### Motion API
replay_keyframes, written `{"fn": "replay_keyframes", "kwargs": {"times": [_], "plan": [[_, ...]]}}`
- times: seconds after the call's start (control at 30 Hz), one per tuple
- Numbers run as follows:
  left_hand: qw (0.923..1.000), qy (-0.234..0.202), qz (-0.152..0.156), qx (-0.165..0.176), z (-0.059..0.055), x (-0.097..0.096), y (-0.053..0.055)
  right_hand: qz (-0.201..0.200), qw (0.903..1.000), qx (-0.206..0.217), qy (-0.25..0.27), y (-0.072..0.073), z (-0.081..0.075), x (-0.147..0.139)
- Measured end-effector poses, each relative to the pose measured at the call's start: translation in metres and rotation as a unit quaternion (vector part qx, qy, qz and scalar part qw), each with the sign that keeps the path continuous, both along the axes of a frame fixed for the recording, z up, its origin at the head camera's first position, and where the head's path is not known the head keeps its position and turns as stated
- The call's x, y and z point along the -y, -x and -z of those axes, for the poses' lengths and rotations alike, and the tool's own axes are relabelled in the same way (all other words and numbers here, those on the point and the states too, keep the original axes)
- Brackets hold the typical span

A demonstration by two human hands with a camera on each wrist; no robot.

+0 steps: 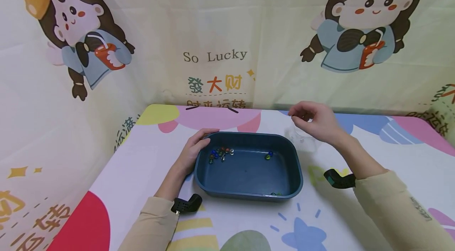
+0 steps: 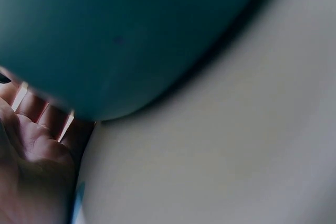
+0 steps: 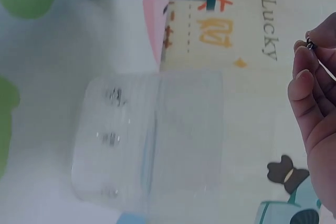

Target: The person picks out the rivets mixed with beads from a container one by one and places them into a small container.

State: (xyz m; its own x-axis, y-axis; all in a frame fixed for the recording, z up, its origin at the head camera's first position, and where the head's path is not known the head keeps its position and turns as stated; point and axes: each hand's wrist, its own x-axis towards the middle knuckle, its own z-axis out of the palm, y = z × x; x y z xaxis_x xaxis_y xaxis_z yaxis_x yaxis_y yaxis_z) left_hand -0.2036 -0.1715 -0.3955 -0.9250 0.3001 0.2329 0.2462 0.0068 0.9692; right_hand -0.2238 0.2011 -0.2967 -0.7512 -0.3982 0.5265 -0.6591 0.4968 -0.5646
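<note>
A dark blue rectangular basin [image 1: 249, 174] sits on the table with several glass marbles [image 1: 216, 156] grouped at its back left. My left hand [image 1: 192, 150] grips the basin's back left corner, thumb at the rim; the left wrist view shows its palm and fingers [image 2: 44, 121] against the outer wall. Over a clear plastic container [image 3: 189, 119] my right hand [image 1: 314, 120] is raised, to the right of the basin. Between its thumb and fingertips it pinches a small dark, shiny marble [image 3: 310, 44]. Some clear marbles [image 3: 114, 96] show through the container's lower wall.
Two more marbles [image 1: 268, 155] lie at the basin's right, and others [image 1: 279, 194] show by its front wall. A patterned tablecloth [image 1: 270, 227] covers the table. Behind it hangs a printed curtain [image 1: 277, 45]. Two short dark strips [image 1: 232, 110] are at the table's back edge.
</note>
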Motion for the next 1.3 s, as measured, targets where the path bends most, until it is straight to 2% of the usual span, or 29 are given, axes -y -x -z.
{"fn": "replay_keyframes", "kwargs": {"times": [0.17, 0.5, 0.87, 1.3], "plan": [[1.0000, 0.000, -0.001, 0.001, 0.000, 0.000, 0.000, 0.027, 0.9996, 0.000, -0.012, 0.001, 0.002, -0.014], [1.0000, -0.001, 0.000, -0.001, 0.001, 0.000, 0.000, 0.070, 0.9952, 0.036, -0.057, 0.004, 0.009, -0.033], [1.0000, 0.003, 0.000, -0.007, 0.001, -0.001, 0.001, 0.065, 0.9929, 0.033, -0.094, 0.009, 0.017, -0.040], [1.0000, 0.004, -0.001, -0.005, 0.001, 0.000, 0.001, 0.072, 0.9934, 0.028, -0.084, 0.005, 0.013, -0.035]]}}
